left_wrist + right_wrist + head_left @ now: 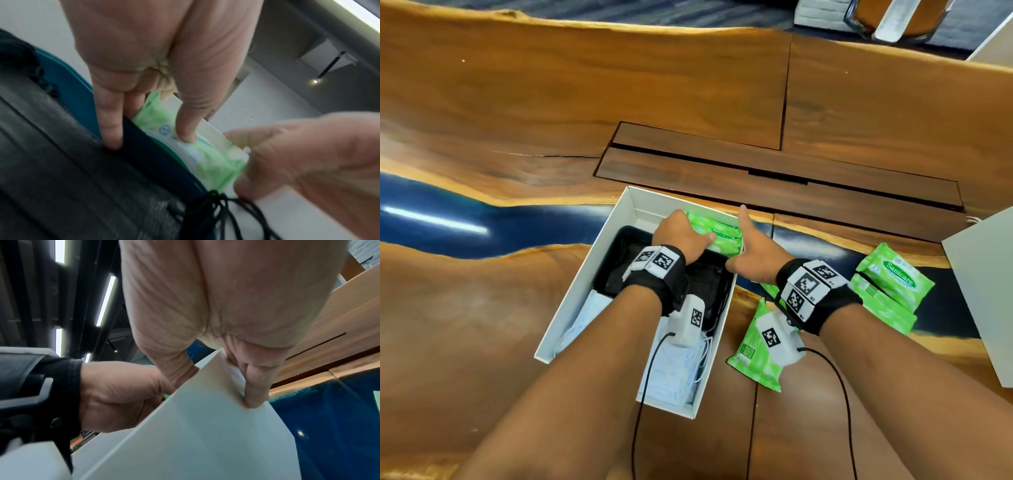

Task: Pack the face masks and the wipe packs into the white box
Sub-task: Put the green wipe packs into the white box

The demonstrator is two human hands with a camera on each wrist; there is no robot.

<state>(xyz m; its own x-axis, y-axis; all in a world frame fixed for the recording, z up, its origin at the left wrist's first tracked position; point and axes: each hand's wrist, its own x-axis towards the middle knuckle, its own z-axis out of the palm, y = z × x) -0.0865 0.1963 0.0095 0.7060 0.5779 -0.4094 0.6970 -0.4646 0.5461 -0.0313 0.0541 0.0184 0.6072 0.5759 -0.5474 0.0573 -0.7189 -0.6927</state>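
The white box (582, 287) lies open at lower centre of the head view, long and angled. Inside, green wipe packs (717, 236) stand on edge at its far end, black masks (709, 277) fill the middle, and pale blue masks (671, 373) lie at the near end. More green packs wait outside — one (751, 356) just right of the box, others (890, 284) stacked farther right.

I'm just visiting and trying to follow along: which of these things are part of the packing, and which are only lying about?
Part of the job:
white box
green wipe packs in the box, held by the left hand
wipe packs on the table
black masks and white masks in the box
right hand, on the box wall

Lying about:
wooden table
white panel at right
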